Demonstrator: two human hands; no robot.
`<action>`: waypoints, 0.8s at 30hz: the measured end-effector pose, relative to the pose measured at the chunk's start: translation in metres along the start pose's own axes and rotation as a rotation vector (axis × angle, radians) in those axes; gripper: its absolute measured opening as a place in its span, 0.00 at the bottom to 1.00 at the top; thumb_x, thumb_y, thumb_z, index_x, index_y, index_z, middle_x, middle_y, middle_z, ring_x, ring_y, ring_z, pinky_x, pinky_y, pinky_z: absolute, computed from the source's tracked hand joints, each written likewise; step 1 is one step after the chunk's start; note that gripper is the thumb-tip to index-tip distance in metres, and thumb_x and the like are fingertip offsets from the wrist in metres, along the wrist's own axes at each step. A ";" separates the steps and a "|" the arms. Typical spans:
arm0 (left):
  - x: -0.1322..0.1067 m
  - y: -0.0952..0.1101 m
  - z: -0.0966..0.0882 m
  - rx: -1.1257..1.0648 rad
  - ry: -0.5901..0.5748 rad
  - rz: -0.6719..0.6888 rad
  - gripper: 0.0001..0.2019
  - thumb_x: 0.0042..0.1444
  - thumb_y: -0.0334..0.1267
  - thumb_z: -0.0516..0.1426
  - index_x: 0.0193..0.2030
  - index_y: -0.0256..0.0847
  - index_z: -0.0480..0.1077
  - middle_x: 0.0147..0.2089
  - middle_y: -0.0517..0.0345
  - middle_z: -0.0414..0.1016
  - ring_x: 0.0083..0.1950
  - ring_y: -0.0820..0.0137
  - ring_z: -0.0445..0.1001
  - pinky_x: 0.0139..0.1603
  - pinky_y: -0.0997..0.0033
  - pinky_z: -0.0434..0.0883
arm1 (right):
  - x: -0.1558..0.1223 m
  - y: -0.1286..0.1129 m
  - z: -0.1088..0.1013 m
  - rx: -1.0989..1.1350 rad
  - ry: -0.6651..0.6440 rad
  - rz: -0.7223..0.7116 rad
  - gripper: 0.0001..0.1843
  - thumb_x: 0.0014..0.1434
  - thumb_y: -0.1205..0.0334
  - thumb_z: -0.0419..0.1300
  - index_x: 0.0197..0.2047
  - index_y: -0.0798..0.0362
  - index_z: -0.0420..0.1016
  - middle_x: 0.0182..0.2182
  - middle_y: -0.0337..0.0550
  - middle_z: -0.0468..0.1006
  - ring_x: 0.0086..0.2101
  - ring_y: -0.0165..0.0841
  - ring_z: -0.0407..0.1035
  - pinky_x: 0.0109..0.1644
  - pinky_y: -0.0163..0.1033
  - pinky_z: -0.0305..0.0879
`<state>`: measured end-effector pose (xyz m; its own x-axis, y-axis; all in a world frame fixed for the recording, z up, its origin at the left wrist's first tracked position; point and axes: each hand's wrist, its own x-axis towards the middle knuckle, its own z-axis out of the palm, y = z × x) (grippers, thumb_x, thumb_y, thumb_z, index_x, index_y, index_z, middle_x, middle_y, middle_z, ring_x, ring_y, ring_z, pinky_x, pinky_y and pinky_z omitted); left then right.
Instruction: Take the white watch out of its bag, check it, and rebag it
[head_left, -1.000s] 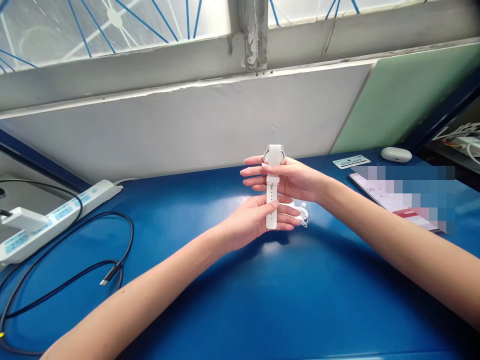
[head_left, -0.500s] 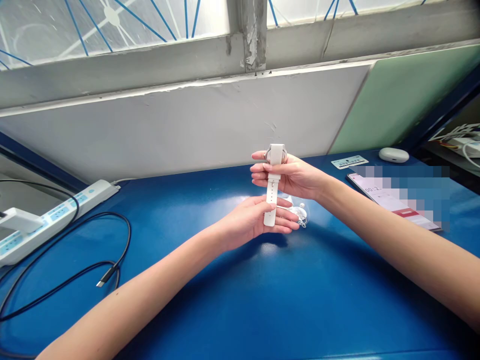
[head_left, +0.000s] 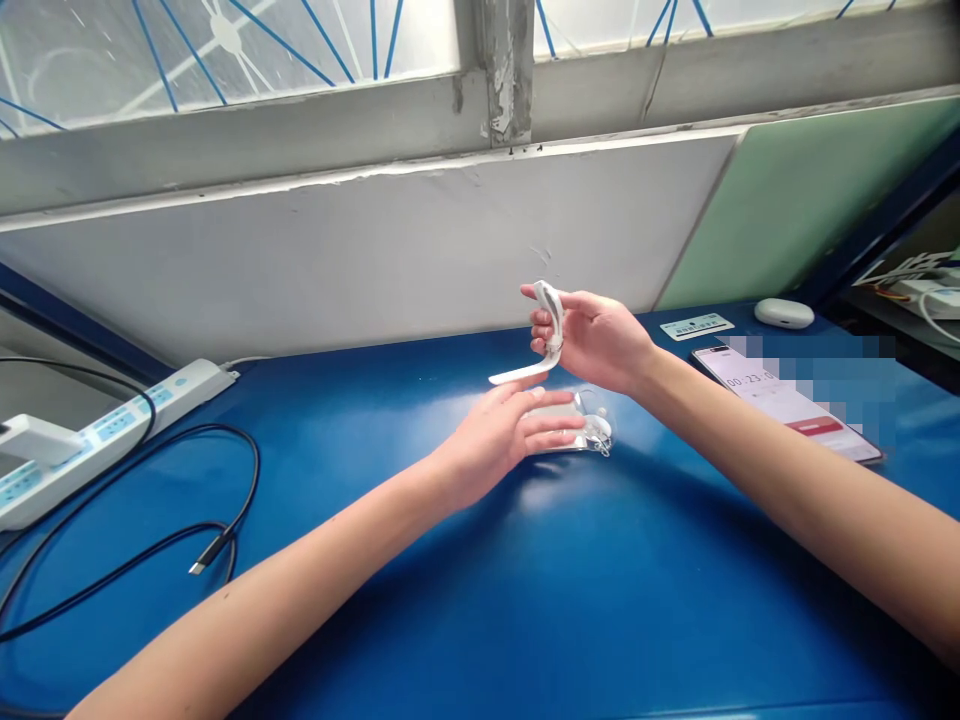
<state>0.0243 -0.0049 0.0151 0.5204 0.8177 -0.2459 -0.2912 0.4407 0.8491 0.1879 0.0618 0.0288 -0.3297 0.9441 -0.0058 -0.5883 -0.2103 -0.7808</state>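
Observation:
A white wristwatch (head_left: pixel 556 318) hangs side-on from my right hand (head_left: pixel 604 345), whose fingers are closed around it. The loose end of its strap juts out to the left, just over my left hand (head_left: pixel 499 435). That hand is open, its fingers stretched to the right. The index finger lies along the underside of the strap end; whether it touches I cannot tell. On the blue table behind the left fingers lies a clear plastic pouch (head_left: pixel 559 443) with a white round piece and a small chain, partly hidden by those fingers.
To the right lie a phone (head_left: pixel 780 395) showing a timer, a printed card (head_left: pixel 697 327) and a white earbud case (head_left: pixel 784 314). A white power strip (head_left: pixel 180 390) and a black cable (head_left: pixel 259 470) occupy the left side. A wall panel (head_left: pixel 337 270) rises behind the table.
The watch has turned from facing me to side-on, its strap end swinging left. My left hand has let go of the strap and turned over, fingers extended.

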 end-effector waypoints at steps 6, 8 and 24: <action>0.009 0.001 -0.007 -0.041 0.086 0.164 0.11 0.65 0.30 0.54 0.52 0.34 0.72 0.60 0.42 0.73 0.60 0.58 0.75 0.65 0.57 0.66 | -0.002 0.011 0.001 -0.223 -0.092 -0.080 0.11 0.56 0.59 0.69 0.40 0.54 0.77 0.30 0.39 0.76 0.31 0.30 0.70 0.38 0.37 0.69; 0.010 0.001 -0.010 -0.018 0.071 0.173 0.10 0.65 0.31 0.57 0.52 0.35 0.72 0.57 0.44 0.75 0.55 0.61 0.77 0.64 0.58 0.68 | -0.004 0.012 0.004 -0.295 -0.116 -0.111 0.12 0.55 0.56 0.70 0.38 0.53 0.77 0.30 0.39 0.77 0.31 0.30 0.71 0.37 0.37 0.69; 0.006 -0.001 -0.014 0.071 -0.046 0.064 0.11 0.65 0.38 0.60 0.48 0.31 0.73 0.38 0.50 0.79 0.37 0.68 0.79 0.49 0.63 0.74 | -0.005 0.015 0.001 -0.403 -0.134 -0.081 0.14 0.55 0.53 0.71 0.40 0.52 0.78 0.37 0.46 0.84 0.35 0.34 0.77 0.41 0.40 0.73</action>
<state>0.0165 0.0046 0.0066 0.5391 0.8249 -0.1699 -0.2682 0.3594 0.8938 0.1802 0.0532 0.0171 -0.4031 0.9065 0.1259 -0.2893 0.0043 -0.9572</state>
